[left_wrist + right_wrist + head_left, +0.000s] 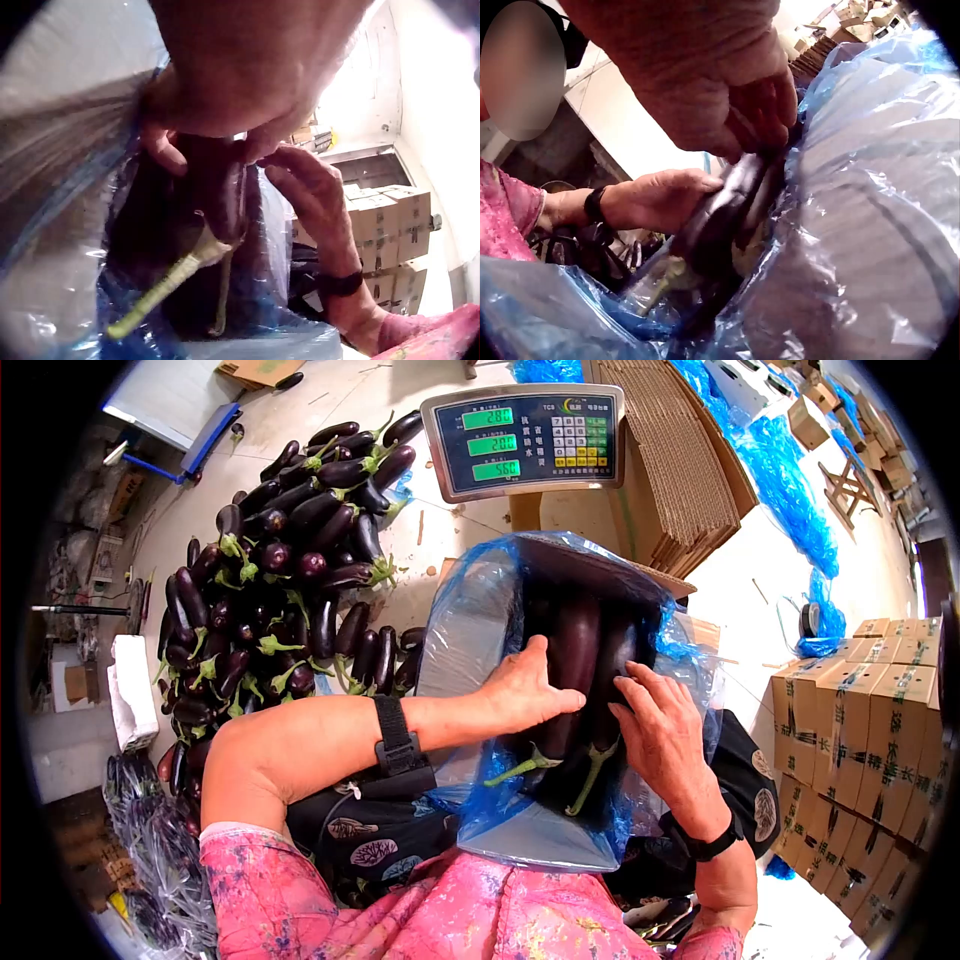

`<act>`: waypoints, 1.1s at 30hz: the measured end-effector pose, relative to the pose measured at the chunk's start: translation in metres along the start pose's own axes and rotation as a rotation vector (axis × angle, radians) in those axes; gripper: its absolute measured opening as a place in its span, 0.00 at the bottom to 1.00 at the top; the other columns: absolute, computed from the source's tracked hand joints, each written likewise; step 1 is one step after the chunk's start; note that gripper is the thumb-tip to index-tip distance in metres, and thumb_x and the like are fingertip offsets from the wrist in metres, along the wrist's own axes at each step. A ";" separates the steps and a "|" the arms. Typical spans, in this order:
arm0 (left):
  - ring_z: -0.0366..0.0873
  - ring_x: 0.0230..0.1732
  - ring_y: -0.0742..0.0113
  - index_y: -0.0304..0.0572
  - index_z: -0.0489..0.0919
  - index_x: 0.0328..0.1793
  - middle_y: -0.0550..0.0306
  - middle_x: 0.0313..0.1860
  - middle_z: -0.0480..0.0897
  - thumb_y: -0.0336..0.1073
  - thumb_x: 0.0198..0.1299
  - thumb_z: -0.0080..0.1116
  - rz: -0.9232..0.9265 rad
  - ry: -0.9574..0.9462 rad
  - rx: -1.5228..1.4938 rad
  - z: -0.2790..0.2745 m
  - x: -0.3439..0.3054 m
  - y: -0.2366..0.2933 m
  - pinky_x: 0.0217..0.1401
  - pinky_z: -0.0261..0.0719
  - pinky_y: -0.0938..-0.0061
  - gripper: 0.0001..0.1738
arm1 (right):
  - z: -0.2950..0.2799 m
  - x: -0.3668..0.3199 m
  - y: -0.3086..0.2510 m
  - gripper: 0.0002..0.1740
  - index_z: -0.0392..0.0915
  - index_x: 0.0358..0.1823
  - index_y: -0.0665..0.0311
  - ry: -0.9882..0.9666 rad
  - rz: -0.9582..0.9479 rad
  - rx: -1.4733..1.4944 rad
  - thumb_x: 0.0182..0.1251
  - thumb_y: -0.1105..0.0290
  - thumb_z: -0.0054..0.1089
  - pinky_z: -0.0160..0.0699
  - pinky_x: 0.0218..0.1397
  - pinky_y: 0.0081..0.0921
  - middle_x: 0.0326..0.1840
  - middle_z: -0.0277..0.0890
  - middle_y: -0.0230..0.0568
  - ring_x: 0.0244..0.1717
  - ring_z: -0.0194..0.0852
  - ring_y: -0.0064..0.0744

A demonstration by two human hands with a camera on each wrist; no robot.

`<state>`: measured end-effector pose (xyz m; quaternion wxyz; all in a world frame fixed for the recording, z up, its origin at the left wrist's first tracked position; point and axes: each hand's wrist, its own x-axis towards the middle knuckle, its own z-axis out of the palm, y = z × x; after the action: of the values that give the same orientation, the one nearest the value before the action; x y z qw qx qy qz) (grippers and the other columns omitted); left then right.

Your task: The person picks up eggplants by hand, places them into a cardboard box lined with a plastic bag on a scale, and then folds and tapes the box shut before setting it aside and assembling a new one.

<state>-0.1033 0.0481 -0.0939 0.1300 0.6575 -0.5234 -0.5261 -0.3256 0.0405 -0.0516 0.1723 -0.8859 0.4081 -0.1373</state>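
Inside a box lined with blue plastic film (465, 610), long dark eggplants lie side by side, green stems toward the person. My left hand (525, 688) grips the left eggplant (573, 645), thumb across its top; in the left wrist view, digits show on both sides of this eggplant (221, 187). At the neighbouring eggplant (612, 660), my right hand (665, 725) has its bent fingertips on the right side. The right wrist view shows those fingers (761, 112) curled down onto dark skin. Deeper contents of the box are in shadow.
A digital scale display (525, 442) stands beyond the box, beside stacked flat cardboard (680, 460). A large heap of eggplants (290, 560) covers the floor at left. Packed cartons (860, 730) are stacked at right, and blue film (790, 490) trails behind.
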 end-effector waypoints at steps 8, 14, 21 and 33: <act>0.81 0.51 0.63 0.32 0.70 0.66 0.51 0.50 0.82 0.37 0.50 0.73 0.373 -0.287 -0.260 -0.117 -0.065 0.065 0.55 0.79 0.67 0.37 | -0.003 -0.005 0.009 0.18 0.79 0.55 0.67 0.017 0.034 -0.004 0.63 0.74 0.66 0.77 0.59 0.42 0.61 0.78 0.52 0.56 0.78 0.54; 0.78 0.57 0.67 0.36 0.70 0.72 0.56 0.56 0.82 0.44 0.51 0.70 0.398 0.171 -0.318 -0.210 -0.104 0.040 0.66 0.74 0.70 0.42 | -0.003 -0.001 -0.002 0.19 0.79 0.55 0.66 -0.023 0.005 -0.037 0.62 0.73 0.67 0.77 0.58 0.42 0.61 0.77 0.52 0.55 0.78 0.54; 0.79 0.51 0.68 0.36 0.74 0.65 0.56 0.53 0.82 0.38 0.51 0.68 0.067 0.226 -0.237 -0.207 -0.081 -0.112 0.61 0.78 0.71 0.34 | 0.010 0.038 -0.017 0.24 0.77 0.59 0.68 -0.052 -0.066 -0.025 0.61 0.71 0.69 0.74 0.58 0.42 0.61 0.76 0.51 0.55 0.75 0.52; 0.82 0.51 0.42 0.34 0.71 0.64 0.36 0.50 0.83 0.48 0.44 0.71 -0.244 0.283 0.191 -0.128 -0.066 -0.268 0.54 0.79 0.56 0.42 | 0.093 0.110 -0.015 0.34 0.70 0.55 0.67 -0.138 0.017 -0.273 0.46 0.68 0.78 0.74 0.59 0.48 0.53 0.70 0.54 0.56 0.71 0.57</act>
<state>0.1577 0.1661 -0.1977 0.0746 0.7927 -0.4637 -0.3885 -0.2107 -0.0169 -0.1176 0.0792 -0.9049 0.4179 -0.0180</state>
